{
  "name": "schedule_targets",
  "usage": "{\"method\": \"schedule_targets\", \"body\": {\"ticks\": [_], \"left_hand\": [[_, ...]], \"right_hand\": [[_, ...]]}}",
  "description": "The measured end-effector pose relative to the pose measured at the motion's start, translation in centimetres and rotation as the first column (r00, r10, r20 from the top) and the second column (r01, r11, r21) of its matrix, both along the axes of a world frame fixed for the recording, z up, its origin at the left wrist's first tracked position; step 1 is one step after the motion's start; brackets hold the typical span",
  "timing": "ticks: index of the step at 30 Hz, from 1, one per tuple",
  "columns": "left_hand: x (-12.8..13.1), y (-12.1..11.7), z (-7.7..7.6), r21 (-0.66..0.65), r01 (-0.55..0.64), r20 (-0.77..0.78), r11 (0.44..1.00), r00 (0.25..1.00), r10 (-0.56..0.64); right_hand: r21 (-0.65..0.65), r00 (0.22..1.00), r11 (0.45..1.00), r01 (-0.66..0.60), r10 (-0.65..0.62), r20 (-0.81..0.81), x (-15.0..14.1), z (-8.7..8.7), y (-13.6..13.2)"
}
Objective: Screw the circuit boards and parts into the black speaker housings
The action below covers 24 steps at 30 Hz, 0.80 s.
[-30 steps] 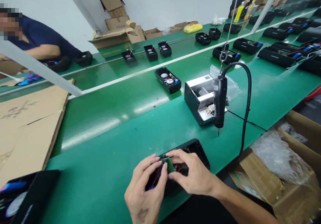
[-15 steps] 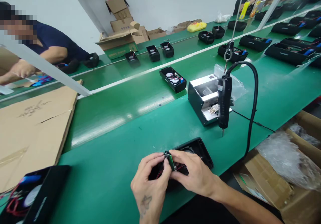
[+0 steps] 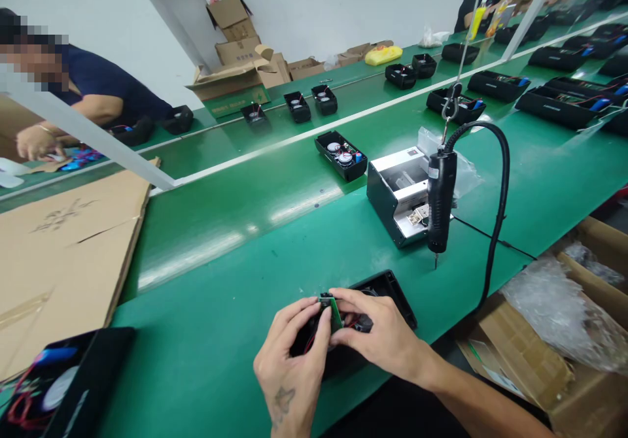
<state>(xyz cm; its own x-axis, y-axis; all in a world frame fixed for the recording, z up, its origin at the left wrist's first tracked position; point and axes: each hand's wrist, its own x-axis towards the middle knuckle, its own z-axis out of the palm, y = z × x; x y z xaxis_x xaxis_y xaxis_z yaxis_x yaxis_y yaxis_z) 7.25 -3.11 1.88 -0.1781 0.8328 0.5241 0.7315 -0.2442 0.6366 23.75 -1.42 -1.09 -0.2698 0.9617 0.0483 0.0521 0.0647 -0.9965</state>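
Left hand (image 3: 293, 353) and right hand (image 3: 385, 327) both pinch a circuit board (image 3: 336, 315) over the speaker housing (image 3: 401, 299), so positioning I'd guess, next needs red wires (image 3: 309, 342) clear.

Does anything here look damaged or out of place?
Perhaps the cardboard at left: a dark slit, like a tear or cut, shows near its right edge. Two dark specks on the belt also look stray, but are too small to identify.
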Motion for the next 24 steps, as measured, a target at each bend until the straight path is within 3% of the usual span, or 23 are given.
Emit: {"method": "schedule_targets", "body": {"ticks": [5, 10, 14, 17, 20, 22, 24], "left_hand": [[0.1, -0.1, -0.4, 0.015, -0.014, -0.001, 1.000, 1.000, 0.014], [0.3, 0.2, -0.2, -0.005, 0.003, 0.027, 1.000, 1.000, -0.002], [0.3, 0.6, -0.3, 0.041, -0.060, -0.040, 0.997, 0.997, 0.062], [0.3, 0.9, -0.6, 0.057, -0.117, -0.082, 0.991, 0.989, 0.122], [0.3, 0.9, -0.7, 0.049, -0.143, -0.073, 0.989, 0.987, 0.146], [0.3, 0.9, -0.6, 0.027, -0.145, -0.041, 0.989, 0.988, 0.146], [0.2, 0.8, -0.5, -0.020, -0.127, 0.018, 0.992, 0.992, 0.127]], "right_hand": [[0.200, 0.998, 0.980, 0.012, -0.024, 0.061, 0.0, -0.6, -0.3], [0.533, 0.965, 0.846, 0.026, -0.160, 0.207, -0.4, -1.5, -0.5], [0.622, 0.949, 0.783, 0.008, -0.202, 0.242, -0.9, -1.6, -0.4], [0.528, 0.969, 0.849, 0.026, -0.151, 0.195, -0.9, -1.0, -0.2], [0.225, 0.996, 0.973, 0.052, -0.066, 0.055, -0.4, 0.2, 0.2], [0.004, 0.999, 0.999, 0.046, -0.046, -0.022, 0.0, 1.0, 0.6], [-0.134, 0.996, 0.990, 0.040, -0.050, -0.075, 0.3, 1.6, 0.9]]}}
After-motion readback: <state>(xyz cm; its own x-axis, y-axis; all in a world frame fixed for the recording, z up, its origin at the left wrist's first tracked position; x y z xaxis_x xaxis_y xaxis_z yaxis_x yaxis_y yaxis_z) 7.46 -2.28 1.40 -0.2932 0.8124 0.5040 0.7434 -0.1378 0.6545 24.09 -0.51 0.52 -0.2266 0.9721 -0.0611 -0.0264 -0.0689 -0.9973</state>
